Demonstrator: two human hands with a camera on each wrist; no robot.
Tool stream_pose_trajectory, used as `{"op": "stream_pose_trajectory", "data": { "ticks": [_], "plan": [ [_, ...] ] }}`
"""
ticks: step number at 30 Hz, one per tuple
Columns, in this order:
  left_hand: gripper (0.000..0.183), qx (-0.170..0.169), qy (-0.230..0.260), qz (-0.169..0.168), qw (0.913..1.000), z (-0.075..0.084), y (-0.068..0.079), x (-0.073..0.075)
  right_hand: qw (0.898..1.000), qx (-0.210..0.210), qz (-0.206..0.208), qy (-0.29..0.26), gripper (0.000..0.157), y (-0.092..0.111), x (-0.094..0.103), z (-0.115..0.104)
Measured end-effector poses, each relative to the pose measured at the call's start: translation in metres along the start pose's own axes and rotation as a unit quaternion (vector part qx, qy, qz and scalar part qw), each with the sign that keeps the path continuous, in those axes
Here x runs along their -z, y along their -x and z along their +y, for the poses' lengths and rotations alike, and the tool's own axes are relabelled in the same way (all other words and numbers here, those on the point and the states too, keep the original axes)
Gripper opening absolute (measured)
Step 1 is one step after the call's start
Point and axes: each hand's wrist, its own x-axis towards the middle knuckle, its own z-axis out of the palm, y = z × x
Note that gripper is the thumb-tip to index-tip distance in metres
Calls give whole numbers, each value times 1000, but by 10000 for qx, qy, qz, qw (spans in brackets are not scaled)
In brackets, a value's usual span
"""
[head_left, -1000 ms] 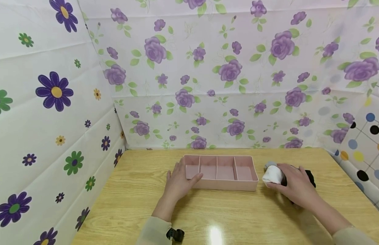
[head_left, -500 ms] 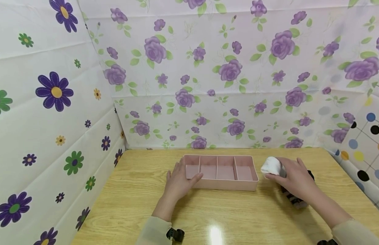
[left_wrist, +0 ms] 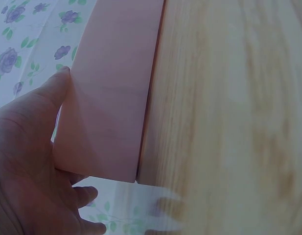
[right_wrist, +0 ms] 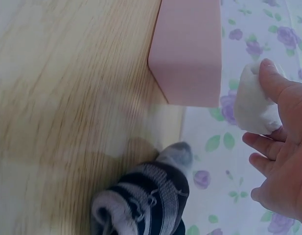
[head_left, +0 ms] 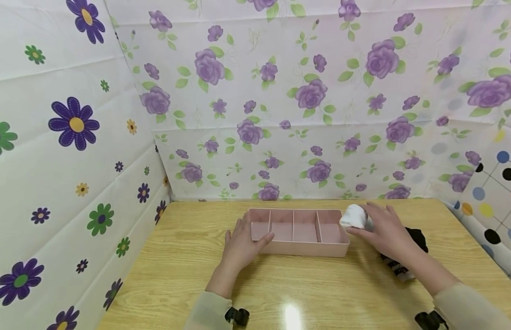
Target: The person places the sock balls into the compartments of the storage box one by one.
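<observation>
A pink divided box (head_left: 304, 249) stands on the table, its compartments in a row. My left hand (head_left: 242, 246) holds its near left corner, with the thumb over the front rim and fingers along the left end. My right hand (head_left: 385, 231) pinches a white rolled sock (head_left: 354, 216) above the table, beside the box's right end. In the right wrist view the white bundle sits between thumb and fingers. A black-and-grey striped rolled sock (right_wrist: 153, 193) lies on the table beneath the right forearm, with a grey bundle end (right_wrist: 176, 153) beside it.
Black cloth (head_left: 418, 239) lies behind the right wrist, partly hidden. A purple-flowered sheet (head_left: 280, 114) hangs along the back of the wooden table (head_left: 177, 275). Other patterned sheets hang at both sides.
My right hand has lifted the white rolled sock and carried it left to the box's right end. More of the striped sock shows now. My left hand has stayed still.
</observation>
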Motion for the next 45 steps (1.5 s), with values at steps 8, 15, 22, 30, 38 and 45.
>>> {"op": "stream_pose_trajectory", "data": {
  "ticks": [8, 15, 22, 30, 38, 45],
  "plan": [
    [115, -26, -3, 46, 10000, -2, -2, -2, 9995, 56, -128, -281, 78, -11, -9, -13],
    [115, -22, -31, 17, 10000, -2, -2, -3, 9991, 123, -156, -366, 77, -19, -20, -21],
    [114, 4, -46, 24, 10000, -1, 0, -3, 9982, 19, -390, -446, 85, -22, -31, -23],
    [115, -41, -35, 49, 10000, -2, 0, -2, 9977, -24, -502, -449, 79, -24, -36, -24],
    [115, -50, 11, 76, 10000, -1, 1, -1, 9980, 6, -529, -340, 78, -29, -38, -24],
    [112, -24, 46, 89, 9999, 0, 1, 0, 9975, 55, -593, -382, 81, -29, -37, -26]
  ]
}}
